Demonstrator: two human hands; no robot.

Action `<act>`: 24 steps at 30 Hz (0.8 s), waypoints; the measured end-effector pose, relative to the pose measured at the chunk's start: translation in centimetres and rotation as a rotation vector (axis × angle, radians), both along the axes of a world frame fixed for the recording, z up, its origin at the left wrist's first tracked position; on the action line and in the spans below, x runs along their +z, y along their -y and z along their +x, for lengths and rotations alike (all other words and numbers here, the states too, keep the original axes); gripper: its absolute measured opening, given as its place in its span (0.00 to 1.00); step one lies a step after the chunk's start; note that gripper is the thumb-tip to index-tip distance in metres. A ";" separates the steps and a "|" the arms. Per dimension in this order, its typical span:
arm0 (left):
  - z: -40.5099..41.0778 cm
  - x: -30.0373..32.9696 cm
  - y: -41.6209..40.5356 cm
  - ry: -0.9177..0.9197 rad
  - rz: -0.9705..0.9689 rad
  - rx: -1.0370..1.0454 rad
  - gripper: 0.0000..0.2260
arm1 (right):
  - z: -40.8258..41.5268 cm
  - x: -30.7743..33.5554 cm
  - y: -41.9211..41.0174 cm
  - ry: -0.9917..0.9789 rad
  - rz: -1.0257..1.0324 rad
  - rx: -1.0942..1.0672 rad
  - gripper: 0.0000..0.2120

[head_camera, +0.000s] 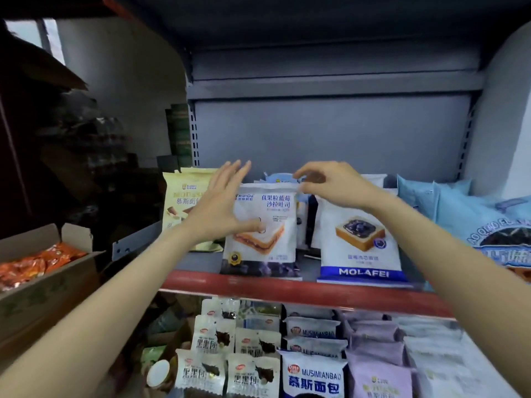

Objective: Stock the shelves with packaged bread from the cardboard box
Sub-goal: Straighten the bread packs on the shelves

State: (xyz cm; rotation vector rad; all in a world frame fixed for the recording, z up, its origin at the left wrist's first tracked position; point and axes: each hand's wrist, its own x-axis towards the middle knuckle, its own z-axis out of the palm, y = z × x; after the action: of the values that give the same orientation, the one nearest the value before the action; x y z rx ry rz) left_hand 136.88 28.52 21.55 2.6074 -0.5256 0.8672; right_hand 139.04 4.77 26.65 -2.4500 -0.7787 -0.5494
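Note:
A white blueberry toast pack (273,242) stands upright near the front of the grey shelf (198,261) with a red front strip. My left hand (221,205) is spread open against the pack's left side, thumb touching its front. My right hand (330,185) hovers at the pack's top right corner, fingers curled near its sealed edge; a grip cannot be made out. A MOLAFEI bread pack (359,245) stands just right of it, and a yellow mousse bread pack (179,202) stands to the left. A cardboard box (34,297) with orange packets sits at the left.
Pale blue bags (459,214) fill the shelf's right end. More packs stand behind the front row. The lower shelf holds rows of small bread packs (313,374). The shelf's grey back panel (330,133) rises behind, with another shelf overhead. Dark stacked goods lie at the far left.

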 end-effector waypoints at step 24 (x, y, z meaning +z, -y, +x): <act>8.1 3.6 0.4 -0.478 0.410 0.014 0.33 | 21.0 2.2 -5.9 -0.107 -0.620 -0.075 0.10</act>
State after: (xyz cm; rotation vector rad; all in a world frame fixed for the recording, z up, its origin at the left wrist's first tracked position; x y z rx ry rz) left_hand 144.99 28.16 25.12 3.0444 -0.5930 0.1186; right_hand 160.08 10.67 28.85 -3.0517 -0.9178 -0.2135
